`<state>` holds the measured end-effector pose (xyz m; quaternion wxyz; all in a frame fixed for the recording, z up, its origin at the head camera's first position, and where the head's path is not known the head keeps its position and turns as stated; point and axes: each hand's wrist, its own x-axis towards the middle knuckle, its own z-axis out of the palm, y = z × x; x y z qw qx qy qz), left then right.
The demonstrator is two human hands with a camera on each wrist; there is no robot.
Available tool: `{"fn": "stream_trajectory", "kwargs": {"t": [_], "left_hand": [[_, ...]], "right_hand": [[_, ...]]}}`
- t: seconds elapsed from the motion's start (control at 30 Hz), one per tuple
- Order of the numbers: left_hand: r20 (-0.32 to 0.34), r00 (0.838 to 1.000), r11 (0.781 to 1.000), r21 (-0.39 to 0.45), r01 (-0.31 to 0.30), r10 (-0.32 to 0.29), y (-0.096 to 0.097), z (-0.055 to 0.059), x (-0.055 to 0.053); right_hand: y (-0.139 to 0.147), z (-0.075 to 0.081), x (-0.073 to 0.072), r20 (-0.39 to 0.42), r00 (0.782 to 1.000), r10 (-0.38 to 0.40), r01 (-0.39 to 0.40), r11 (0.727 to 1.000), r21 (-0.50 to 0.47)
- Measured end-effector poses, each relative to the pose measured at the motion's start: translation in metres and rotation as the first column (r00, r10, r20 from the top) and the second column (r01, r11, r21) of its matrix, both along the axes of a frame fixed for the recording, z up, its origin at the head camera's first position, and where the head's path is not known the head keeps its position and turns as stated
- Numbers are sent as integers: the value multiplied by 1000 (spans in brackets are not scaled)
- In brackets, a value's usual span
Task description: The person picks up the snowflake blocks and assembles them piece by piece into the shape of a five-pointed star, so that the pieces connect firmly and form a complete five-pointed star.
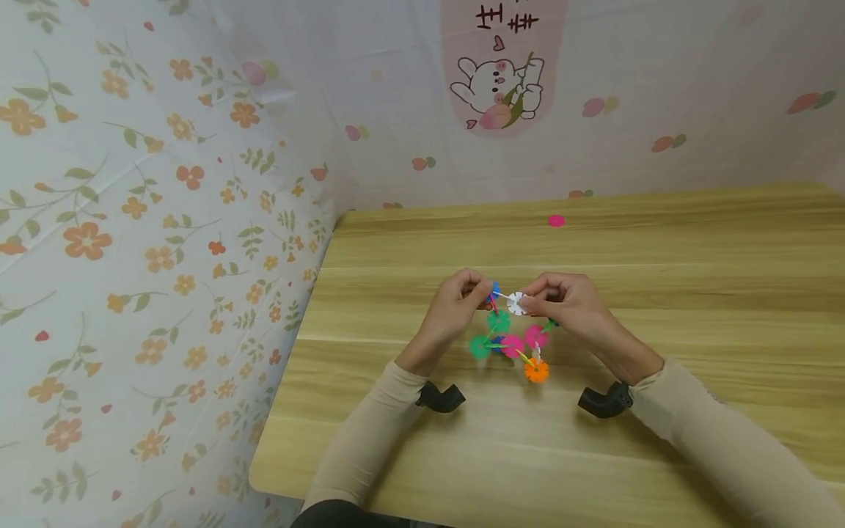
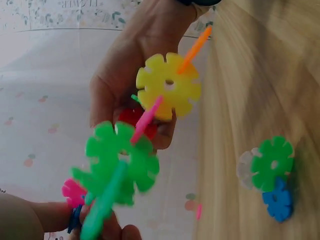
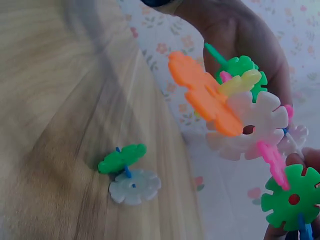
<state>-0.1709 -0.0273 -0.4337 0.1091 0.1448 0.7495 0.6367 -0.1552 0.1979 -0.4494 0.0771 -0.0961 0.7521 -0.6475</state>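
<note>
In the head view my left hand (image 1: 460,297) pinches a blue notched plastic disc (image 1: 495,290) between thumb and fingers. My right hand (image 1: 569,302) pinches a white interlocking disc (image 1: 517,303) close beside it. A pale disc seen edge-on bridges the two. Below the hands hangs a looping chain of slotted discs, with a green disc (image 1: 499,320), a pink disc (image 1: 536,336) and an orange disc (image 1: 537,370). A yellow disc (image 2: 185,97) of the chain shows large in the left wrist view. Fingers partly hide the pieces they pinch.
On the wooden table (image 1: 396,440) lies a loose pink disc (image 1: 557,221) near the back edge. A small joined cluster with a green disc (image 2: 275,155) and a blue disc (image 2: 278,200) lies below the chain. Patterned cloth (image 1: 396,88) hangs behind and at left.
</note>
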Motion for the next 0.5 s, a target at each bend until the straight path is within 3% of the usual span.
{"fn": "stream_trajectory", "kwargs": {"t": [0.2, 0.3, 0.4, 0.5], "left_hand": [[48, 992, 993, -27, 117, -116, -7, -7, 1], [83, 984, 987, 7, 160, -160, -12, -11, 0], [120, 975, 982, 40, 182, -186, -22, -13, -1], [145, 967, 977, 50, 206, -211, -39, -13, -4]], "right_hand": [[-8, -4, -1, 20, 1000, -1, 2, 997, -83], [-12, -5, 0, 31, 999, 19, -16, 995, -100], [-16, -8, 1, 22, 999, 32, -30, 997, -75], [-15, -17, 1, -9, 1000, 5, -5, 1000, 22]]}}
